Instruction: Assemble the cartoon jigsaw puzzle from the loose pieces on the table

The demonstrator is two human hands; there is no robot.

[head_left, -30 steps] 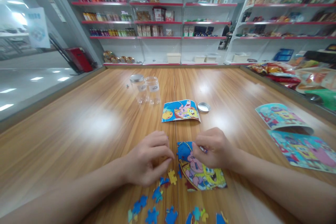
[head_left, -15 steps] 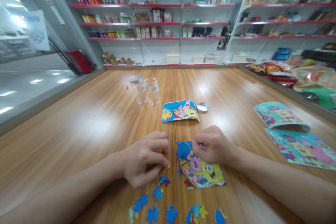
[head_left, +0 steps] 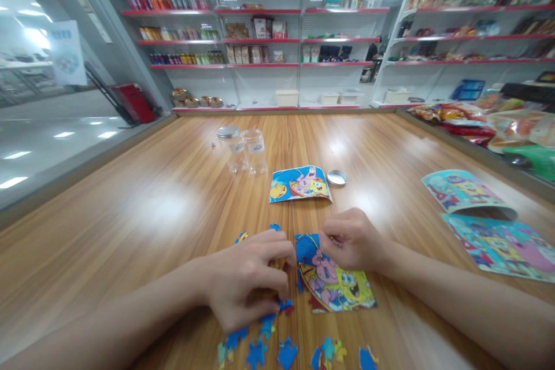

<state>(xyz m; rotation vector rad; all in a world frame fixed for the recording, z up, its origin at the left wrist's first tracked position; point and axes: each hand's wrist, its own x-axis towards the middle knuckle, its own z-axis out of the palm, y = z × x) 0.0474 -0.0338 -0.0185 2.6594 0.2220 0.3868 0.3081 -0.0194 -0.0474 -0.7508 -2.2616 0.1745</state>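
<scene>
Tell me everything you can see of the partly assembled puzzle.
The partly assembled puzzle lies flat on the wood-look table, between and in front of the forearms. Its printed face shows a pink figure and a grinning yellow one against blue, with a brown curved shape below. The left edge is ragged. The right hand covers its upper right part; whether the left hand touches its left edge is unclear.

bright light, glare on tabletop (head_left: 167, 208), stretched edges
</scene>
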